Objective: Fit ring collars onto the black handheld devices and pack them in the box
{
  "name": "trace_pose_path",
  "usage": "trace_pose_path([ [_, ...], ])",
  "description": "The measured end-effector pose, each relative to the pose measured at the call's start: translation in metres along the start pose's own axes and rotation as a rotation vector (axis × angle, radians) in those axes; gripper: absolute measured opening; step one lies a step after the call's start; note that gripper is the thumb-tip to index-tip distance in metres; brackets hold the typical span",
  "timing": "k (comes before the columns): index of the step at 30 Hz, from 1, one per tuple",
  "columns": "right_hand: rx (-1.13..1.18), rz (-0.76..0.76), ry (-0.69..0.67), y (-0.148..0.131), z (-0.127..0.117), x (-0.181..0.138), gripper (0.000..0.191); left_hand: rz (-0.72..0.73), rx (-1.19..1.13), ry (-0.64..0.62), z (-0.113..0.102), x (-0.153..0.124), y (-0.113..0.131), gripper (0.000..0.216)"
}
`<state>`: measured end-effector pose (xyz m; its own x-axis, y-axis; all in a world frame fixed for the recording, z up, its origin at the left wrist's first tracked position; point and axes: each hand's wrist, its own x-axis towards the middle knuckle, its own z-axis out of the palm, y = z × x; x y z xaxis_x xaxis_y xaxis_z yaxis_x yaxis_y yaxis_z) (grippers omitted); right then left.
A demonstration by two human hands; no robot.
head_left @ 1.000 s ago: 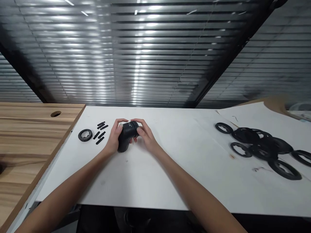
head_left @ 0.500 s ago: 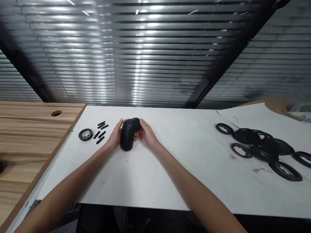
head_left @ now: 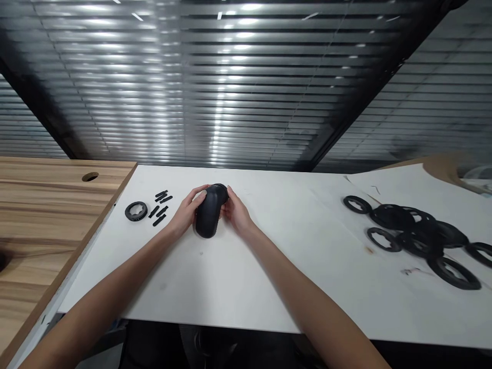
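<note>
Between my two hands is a smooth black elbow-shaped part (head_left: 208, 212), its rounded long end pointing down toward me. My left hand (head_left: 188, 210) grips its left side, with the thumb lying on top near the bend. My right hand (head_left: 236, 210) closes round the shorter end at the upper right, where a ridged collar partly shows. Some fingers of both hands are hidden behind the part. To the left of my left hand lie several small black strips (head_left: 159, 210) and one black ring (head_left: 136, 211) with a notched inner edge.
Several black rings (head_left: 453, 272) and rounded black pieces (head_left: 391, 216) lie heaped on the right of the white table (head_left: 284, 246). A wooden surface (head_left: 57, 205) with a round hole adjoins it at left. Slatted blinds (head_left: 246, 92) stand behind.
The elbow-shaped part has turned a little and shifted slightly right. My left hand has moved up, its thumb now over the bend. The loose pieces lie as before.
</note>
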<state>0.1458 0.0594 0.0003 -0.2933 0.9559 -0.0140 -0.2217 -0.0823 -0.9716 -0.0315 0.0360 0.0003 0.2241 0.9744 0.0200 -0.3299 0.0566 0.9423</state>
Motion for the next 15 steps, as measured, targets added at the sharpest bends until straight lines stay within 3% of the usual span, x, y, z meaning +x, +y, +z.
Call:
trace_pose_path([
  [15,-0.012,0.012,0.007,-0.0001,-0.0009,0.0011,0.076,0.010,0.001,0.014,0.0008,0.0016,-0.0028,0.057],
])
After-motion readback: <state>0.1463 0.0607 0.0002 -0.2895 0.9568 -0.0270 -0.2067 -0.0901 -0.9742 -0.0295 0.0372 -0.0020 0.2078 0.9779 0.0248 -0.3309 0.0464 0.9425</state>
